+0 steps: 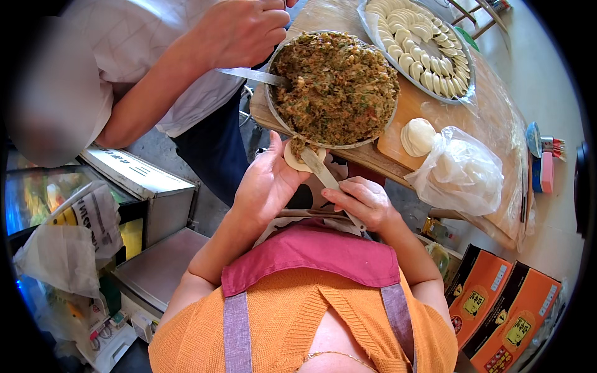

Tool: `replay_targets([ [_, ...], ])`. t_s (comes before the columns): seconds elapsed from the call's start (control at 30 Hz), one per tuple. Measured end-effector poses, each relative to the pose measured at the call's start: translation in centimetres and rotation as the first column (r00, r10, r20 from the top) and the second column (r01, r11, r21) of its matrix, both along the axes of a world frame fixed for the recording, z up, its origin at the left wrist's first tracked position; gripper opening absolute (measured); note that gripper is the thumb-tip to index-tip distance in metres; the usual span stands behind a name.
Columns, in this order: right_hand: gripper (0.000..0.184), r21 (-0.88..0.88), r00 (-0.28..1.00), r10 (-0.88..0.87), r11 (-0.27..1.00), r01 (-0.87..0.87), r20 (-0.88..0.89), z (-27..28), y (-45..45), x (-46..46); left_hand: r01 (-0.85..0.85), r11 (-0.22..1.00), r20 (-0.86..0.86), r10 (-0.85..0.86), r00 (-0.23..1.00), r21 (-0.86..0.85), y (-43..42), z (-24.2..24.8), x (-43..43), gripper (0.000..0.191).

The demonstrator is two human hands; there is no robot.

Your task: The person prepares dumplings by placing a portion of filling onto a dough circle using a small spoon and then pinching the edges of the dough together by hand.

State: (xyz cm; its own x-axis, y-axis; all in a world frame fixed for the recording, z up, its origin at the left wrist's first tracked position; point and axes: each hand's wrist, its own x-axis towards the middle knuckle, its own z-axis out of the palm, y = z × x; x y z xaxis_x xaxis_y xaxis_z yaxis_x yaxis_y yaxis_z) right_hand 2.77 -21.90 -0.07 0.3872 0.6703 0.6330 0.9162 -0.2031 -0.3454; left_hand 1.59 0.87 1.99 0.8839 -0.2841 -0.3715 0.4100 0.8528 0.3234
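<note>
My left hand [268,182] holds a round dumpling wrapper [293,161] on its fingers, just below a large metal bowl [268,100] of chopped filling [336,88]. Some filling lies on the wrapper. In my right hand [366,200] is a flat spatula [326,175], whose tip touches that filling. A stack of wrappers [416,136] rests on a wooden board [403,156], beside a clear plastic bag [459,172] with pale contents. Farther back, a round tray [471,70] bears many folded dumplings [431,58]. A second flat utensil [254,75] leans in the bowl.
A person [186,60] stands at the upper left, one hand above the bowl's left side. The wooden table [494,116] curves round to the right. Orange and black boxes [508,317] stand low at the right. A metal-topped case [163,265] and a plastic bag [65,256] are at the left.
</note>
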Motion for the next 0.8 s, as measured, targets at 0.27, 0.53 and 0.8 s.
replay_targets([
  [0.27,0.024,0.206,0.847,-0.239,0.906,0.371,-0.475,2.1,1.3,-0.1,-0.001,1.000,0.024,0.000,1.000,0.015,-0.2,-0.6,-0.3,0.063],
  [0.53,0.038,0.189,0.922,-0.064,0.971,0.147,-0.383,3.2,1.5,0.5,0.084,0.988,0.025,-0.088,0.996,0.128,0.7,-0.1,-0.2,0.057],
  [0.8,0.049,-0.058,0.993,0.113,0.992,-0.115,-0.039,1.7,1.0,2.2,0.083,0.990,0.043,-0.088,0.995,0.114,1.0,-0.3,0.0,0.062],
])
